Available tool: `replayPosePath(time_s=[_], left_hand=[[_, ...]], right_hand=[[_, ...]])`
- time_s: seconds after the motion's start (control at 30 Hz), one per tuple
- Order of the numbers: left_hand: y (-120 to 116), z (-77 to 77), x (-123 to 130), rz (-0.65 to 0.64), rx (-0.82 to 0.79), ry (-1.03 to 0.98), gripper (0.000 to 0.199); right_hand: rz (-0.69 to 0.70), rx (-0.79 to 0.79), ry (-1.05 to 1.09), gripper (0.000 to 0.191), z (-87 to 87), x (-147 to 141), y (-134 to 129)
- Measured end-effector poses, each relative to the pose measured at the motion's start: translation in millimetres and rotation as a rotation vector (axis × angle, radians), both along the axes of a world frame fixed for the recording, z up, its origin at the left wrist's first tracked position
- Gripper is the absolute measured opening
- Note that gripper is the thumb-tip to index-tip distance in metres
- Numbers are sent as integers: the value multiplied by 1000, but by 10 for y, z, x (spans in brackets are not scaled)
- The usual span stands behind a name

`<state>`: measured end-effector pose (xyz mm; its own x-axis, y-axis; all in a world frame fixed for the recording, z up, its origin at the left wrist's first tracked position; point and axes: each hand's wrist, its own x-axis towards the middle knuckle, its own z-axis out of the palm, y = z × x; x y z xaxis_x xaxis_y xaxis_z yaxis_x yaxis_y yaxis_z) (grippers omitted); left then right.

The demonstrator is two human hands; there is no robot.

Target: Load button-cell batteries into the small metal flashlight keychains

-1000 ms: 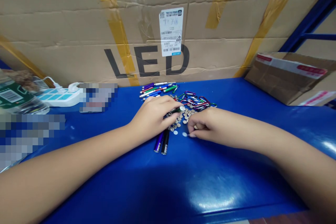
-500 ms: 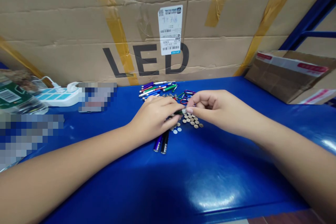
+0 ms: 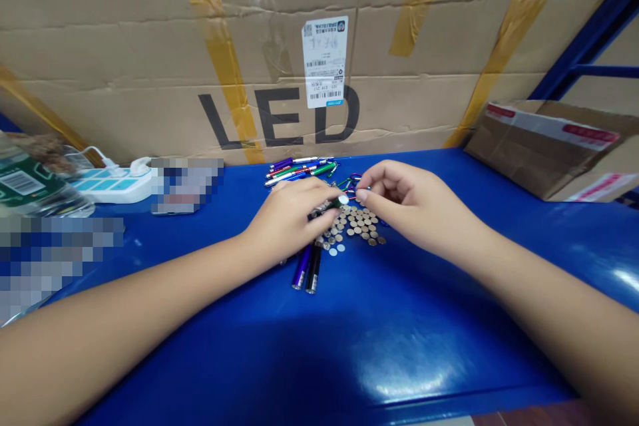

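My left hand (image 3: 292,216) is closed on a dark green tube (image 3: 335,204), which looks like a small flashlight body; a round whitish end faces right. Just right of it, my right hand (image 3: 399,193) has thumb and forefinger pinched together; anything between the tips is too small to make out. Below both hands lies a scatter of silvery button cells (image 3: 363,218), two of them set apart toward me. A purple flashlight tube (image 3: 301,271) and a black one (image 3: 314,271) lie side by side, partly under my left hand.
Behind my hands are several coloured pen-like flashlights (image 3: 299,173) and carabiner clips (image 3: 353,180). A power strip (image 3: 120,183) and a bottle (image 3: 30,180) stand at left. An open cardboard box (image 3: 544,146) sits at right. A big carton (image 3: 150,33) walls off the back.
My right hand has drawn slightly away from the green tube's end, leaving a gap. The tube's whitish end now shows, and more button cells are visible between my hands.
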<state>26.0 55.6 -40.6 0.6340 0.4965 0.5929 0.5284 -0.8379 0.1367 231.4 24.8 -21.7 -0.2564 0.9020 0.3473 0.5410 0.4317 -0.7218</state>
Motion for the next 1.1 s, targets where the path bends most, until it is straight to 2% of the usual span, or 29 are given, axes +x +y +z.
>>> replayPosePath(time_s=[0.07,0.17,0.27,0.33,0.67,0.83,0.97,1.1], left_hand=[[40,22,-13,35,-12,-49,19],[85,57,-41,78,-26,-91,17],[102,79,-63,97,-14,-113,15],[103,83,-68,103,-10,-114,14],[145,84,-62,88,-16,-122,17],[122,89,-50,83,-39,-112,17],[133,94,-59,79,-16,-132,17],[154,92,-86,97,-15,-112,16]], right_hand=[[-6,126,-110,8,-46,-25,78],[83,286,-334,10,-124,-120,203],[157,351,-531,16,-176,-225,272],[188,365,-589,15,-186,-266,275],[155,421,-687,21,-282,-362,336],[146,410,-642,21,-331,-391,391],[92,375,-597,18,-263,-353,383],[19,335,-348,10,-116,-230,324]])
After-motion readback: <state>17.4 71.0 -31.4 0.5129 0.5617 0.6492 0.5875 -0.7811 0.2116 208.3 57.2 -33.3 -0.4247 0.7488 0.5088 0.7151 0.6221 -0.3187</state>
